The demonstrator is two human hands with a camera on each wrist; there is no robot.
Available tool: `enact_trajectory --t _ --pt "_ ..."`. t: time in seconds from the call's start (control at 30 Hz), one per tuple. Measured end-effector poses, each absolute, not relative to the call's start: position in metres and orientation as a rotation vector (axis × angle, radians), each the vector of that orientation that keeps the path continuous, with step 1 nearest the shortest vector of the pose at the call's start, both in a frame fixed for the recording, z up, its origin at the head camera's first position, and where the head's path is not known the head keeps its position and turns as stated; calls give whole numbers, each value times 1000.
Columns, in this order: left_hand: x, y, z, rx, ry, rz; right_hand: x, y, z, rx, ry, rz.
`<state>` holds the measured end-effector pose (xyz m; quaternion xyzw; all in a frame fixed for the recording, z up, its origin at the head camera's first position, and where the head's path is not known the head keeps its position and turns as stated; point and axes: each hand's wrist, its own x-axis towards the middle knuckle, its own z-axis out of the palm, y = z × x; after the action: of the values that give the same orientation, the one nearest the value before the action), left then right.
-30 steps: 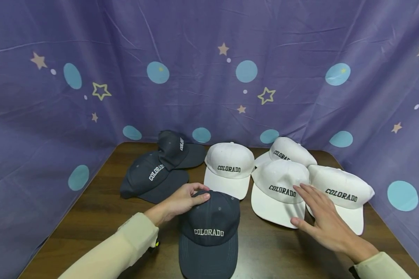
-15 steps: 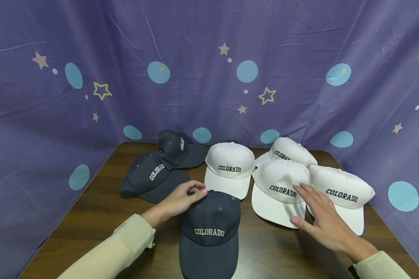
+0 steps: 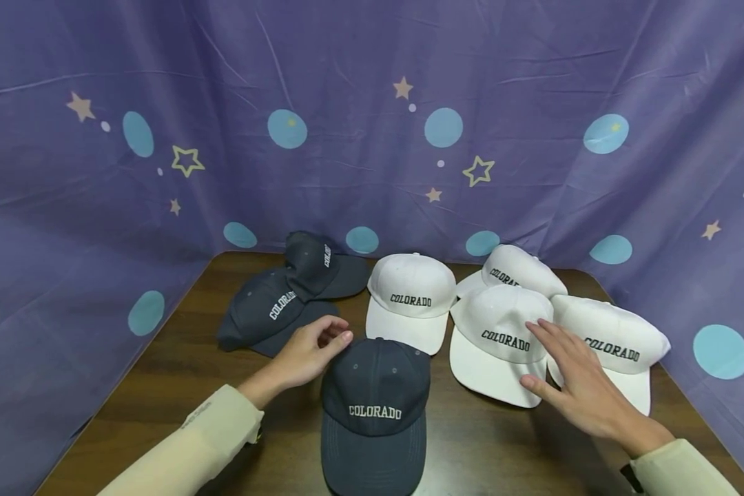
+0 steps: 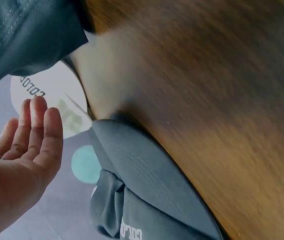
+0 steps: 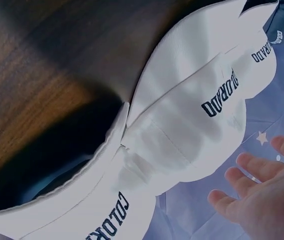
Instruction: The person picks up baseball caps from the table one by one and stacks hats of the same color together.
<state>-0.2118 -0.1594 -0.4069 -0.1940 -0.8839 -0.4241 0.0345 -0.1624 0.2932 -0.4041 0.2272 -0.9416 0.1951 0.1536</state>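
Note:
A dark navy baseball cap [image 3: 375, 386] lettered COLORADO sits at the front middle of the table, brim toward me. My left hand [image 3: 306, 353] hovers beside the upper left of its crown, fingers loosely bent and holding nothing. In the left wrist view that hand [image 4: 29, 155] shows apart from the cap's dark brim [image 4: 27, 37]. With fingers spread, my right hand [image 3: 573, 386] hangs over the right side of a white cap [image 3: 496, 365]. The right wrist view has those straight fingers above the white caps [image 5: 181, 135], nothing in them.
Two navy caps [image 3: 257, 310] overlap at the back left of the wooden table [image 3: 155, 413]. Another white cap [image 3: 409, 282] stands at the back middle. More white caps [image 3: 620, 331] are bunched on the right. A purple curtain [image 3: 359, 179] hangs behind.
My left hand has let go of the front navy cap's crown and drawn back to the left. The view has shifted slightly; the right hand and the caps stay put.

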Motion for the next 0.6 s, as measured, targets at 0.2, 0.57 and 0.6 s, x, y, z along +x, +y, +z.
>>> enact_trajectory --t 0.2,0.57,0.6 --pt "-209 -167 -405 -608 -2717 -1228 -166 295 -402 644 -2688 569" --pt "-200 -177 -406 -607 -2738 -1073 -176 295 -396 659 -2639 586" --pt "-199 -178 -406 -607 -2736 -1068 -177 295 -395 659 -2635 587"
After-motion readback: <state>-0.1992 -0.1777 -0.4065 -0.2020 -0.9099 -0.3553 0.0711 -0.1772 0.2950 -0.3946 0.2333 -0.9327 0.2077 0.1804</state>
